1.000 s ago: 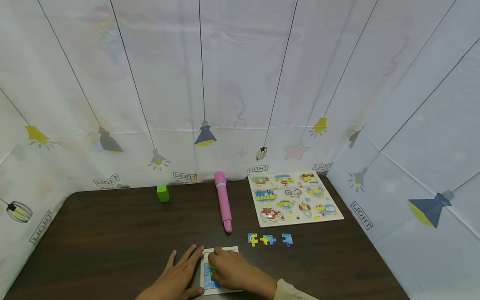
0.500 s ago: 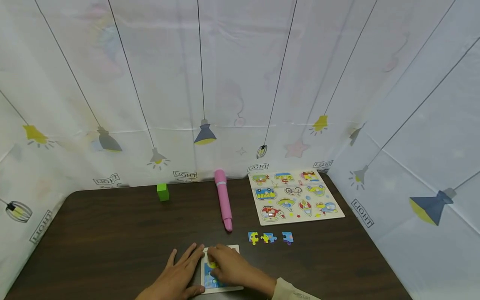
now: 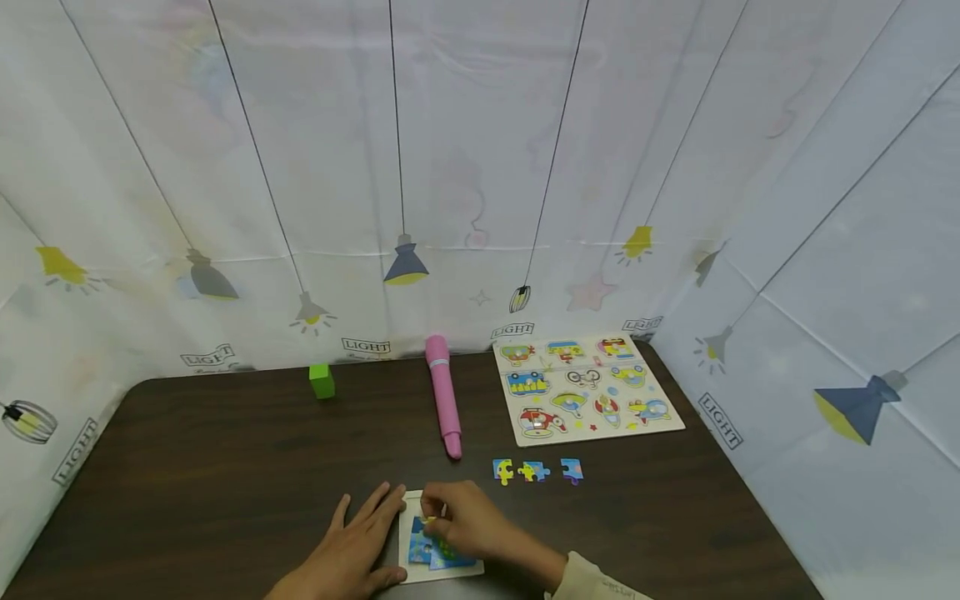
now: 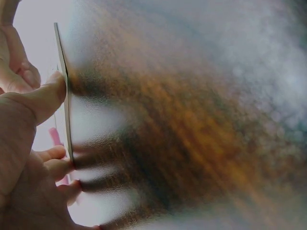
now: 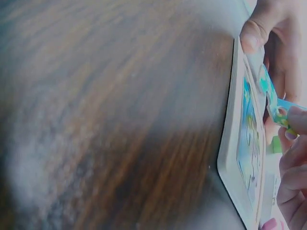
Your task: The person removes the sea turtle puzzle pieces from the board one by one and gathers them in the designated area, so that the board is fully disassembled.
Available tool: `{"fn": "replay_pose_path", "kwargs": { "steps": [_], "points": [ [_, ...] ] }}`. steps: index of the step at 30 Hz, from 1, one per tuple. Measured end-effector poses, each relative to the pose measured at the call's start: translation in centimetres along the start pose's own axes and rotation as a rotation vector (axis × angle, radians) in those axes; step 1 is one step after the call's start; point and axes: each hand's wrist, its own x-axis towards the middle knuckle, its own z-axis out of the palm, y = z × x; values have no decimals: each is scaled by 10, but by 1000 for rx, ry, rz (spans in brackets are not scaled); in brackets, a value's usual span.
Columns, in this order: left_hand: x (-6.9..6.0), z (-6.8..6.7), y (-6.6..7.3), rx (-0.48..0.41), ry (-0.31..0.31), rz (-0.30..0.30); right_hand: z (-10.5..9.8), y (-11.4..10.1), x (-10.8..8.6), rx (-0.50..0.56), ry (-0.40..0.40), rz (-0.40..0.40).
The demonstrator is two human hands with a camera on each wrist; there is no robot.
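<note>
A small puzzle tray (image 3: 411, 503) with a pale frame lies at the table's front. My right hand (image 3: 476, 527) pinches several joined blue, green and yellow puzzle pieces (image 3: 450, 557) between thumb and fingertips. In the right wrist view the held pieces (image 5: 269, 90) are tilted and raised above the tray's printed base (image 5: 249, 139). My left hand (image 3: 352, 542) rests at the tray's left side, fingers spread, and its thumb touches the frame near the lower left corner. The left wrist view shows that thumb (image 4: 50, 98) against the tray's edge (image 4: 68, 112).
Several loose puzzle pieces, among them a blue one (image 3: 572, 470), lie right of the tray. Behind them is a picture board (image 3: 600, 429) with vehicles. A pink marker-shaped stick (image 3: 445, 396) and a green block (image 3: 322, 382) stand farther back, before a printed curtain (image 3: 480, 167).
The joined puzzle pieces have come up and shifted in the tray, now slanted in my right hand's pinch. My right hand has turned slightly. My left hand stays at the tray's side.
</note>
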Motion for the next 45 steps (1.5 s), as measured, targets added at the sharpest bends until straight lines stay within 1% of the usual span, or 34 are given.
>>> {"fn": "replay_pose_path", "kwargs": {
  "steps": [5,9,14,17,21,26,30,33,35,37,40,42,45],
  "points": [
    [-1,-1,-1,-2,8,7,3,3,1,-47,-30,-28],
    [0,0,-1,-28,11,14,10,8,2,-90,-38,-45],
    [2,1,-1,-63,10,-35,13,8,3,-113,-28,-56],
    [3,5,1,-23,29,-56,13,6,3,-117,-31,-62],
    [5,11,4,64,56,-71,13,3,3,-120,-28,-71],
    [6,11,8,103,55,-90,13,3,3,-122,-12,-74],
    [7,9,10,102,45,-97,14,0,2,-202,-7,-127],
    [7,9,11,111,37,-100,15,-5,3,-259,13,-169],
    [7,9,10,124,32,-99,13,-7,5,-262,37,-160],
    [7,8,10,139,25,-102,8,-10,6,-242,58,-116],
    [8,8,12,153,22,-107,-8,-12,6,-170,75,-40],
    [8,7,13,155,24,-114,-23,-9,2,-111,85,7],
    [8,7,15,155,26,-122,-44,8,-9,-58,112,52]
  ]
}}
